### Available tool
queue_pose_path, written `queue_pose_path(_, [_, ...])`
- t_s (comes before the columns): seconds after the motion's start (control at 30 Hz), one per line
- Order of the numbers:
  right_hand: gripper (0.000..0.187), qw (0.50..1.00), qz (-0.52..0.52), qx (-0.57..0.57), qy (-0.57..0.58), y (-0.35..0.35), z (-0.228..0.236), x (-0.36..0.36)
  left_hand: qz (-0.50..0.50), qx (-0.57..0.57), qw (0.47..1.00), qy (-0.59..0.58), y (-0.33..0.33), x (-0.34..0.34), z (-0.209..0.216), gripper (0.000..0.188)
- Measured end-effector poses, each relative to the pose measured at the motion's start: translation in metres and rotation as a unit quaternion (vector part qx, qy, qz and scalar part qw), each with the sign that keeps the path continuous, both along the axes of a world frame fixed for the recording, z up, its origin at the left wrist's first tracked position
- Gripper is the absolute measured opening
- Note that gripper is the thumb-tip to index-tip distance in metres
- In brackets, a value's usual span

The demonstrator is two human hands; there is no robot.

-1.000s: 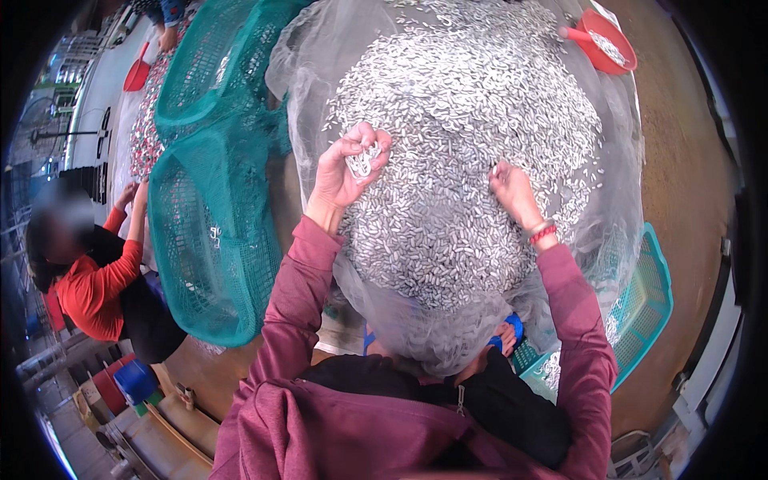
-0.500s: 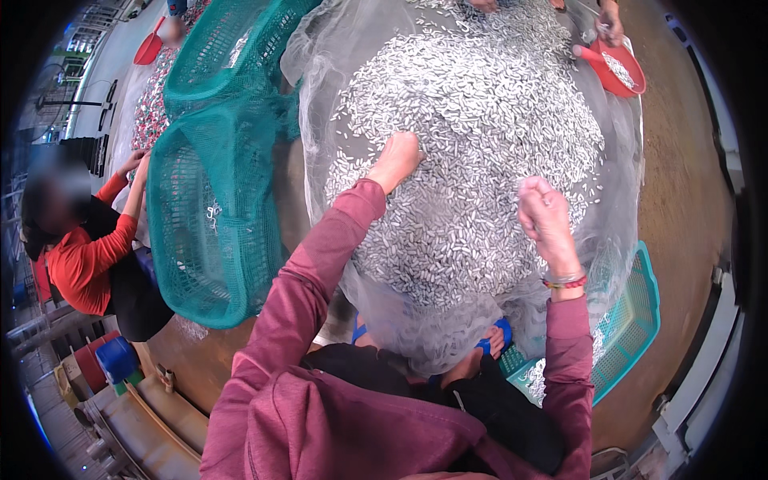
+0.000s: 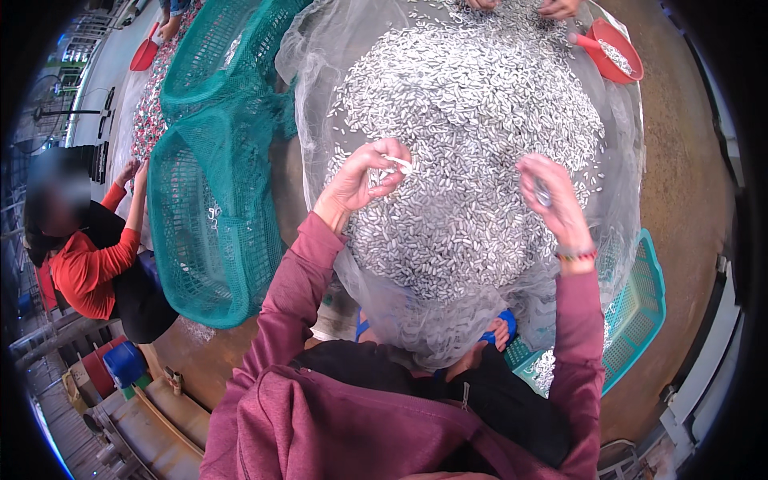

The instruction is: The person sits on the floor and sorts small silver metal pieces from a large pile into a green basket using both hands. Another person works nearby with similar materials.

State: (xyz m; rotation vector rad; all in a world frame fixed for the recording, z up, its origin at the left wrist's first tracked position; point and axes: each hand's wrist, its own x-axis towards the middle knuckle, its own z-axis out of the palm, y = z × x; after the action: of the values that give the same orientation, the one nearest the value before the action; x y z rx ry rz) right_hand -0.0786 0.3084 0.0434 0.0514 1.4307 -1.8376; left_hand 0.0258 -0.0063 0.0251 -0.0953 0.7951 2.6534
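A broad heap of small silvery-white oblong pieces (image 3: 480,104) lies on a translucent plastic sheet (image 3: 412,332) in front of me. My left hand (image 3: 366,178), over the heap's left side, pinches a white curved piece (image 3: 398,164) between thumb and fingers. Over the right side of the heap, my right hand (image 3: 556,200) is curled, with a grey shiny piece (image 3: 542,192) showing in its fingers; I cannot make out how many it holds.
Two green netted baskets (image 3: 196,232) stand at left. A teal basket (image 3: 640,320) with white pieces sits low right. A red scoop (image 3: 612,52) rests at the sheet's far right, near another person's hands (image 3: 558,8). A person in orange (image 3: 92,268) works at far left beside red-and-white pieces.
My left hand has drawn back from the heap and turned, now showing a white piece. My right hand has turned, showing a grey piece. The other person's hand has left the red scoop.
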Motion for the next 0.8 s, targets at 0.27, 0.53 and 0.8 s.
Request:
queue_pose_path(0.27, [0.011, 0.706, 0.216, 0.451, 0.501, -0.060, -0.107, 0.001, 0.057, 0.226, 0.972, 0.038, -0.008, -0.012, -0.007, 0.022])
queue_pose_path(0.53, [0.014, 0.804, 0.212, 0.365, 0.420, -0.032, -0.053, 0.044, 0.049, 0.079, 0.990, -0.104, -0.015, -0.024, -0.032, 0.019])
queue_pose_path(0.8, [0.019, 0.830, 0.065, 0.357, 0.423, -0.010, -0.013, 0.042, -0.107, -0.819, 0.550, 0.126, 0.024, -0.065, -0.091, 0.016])
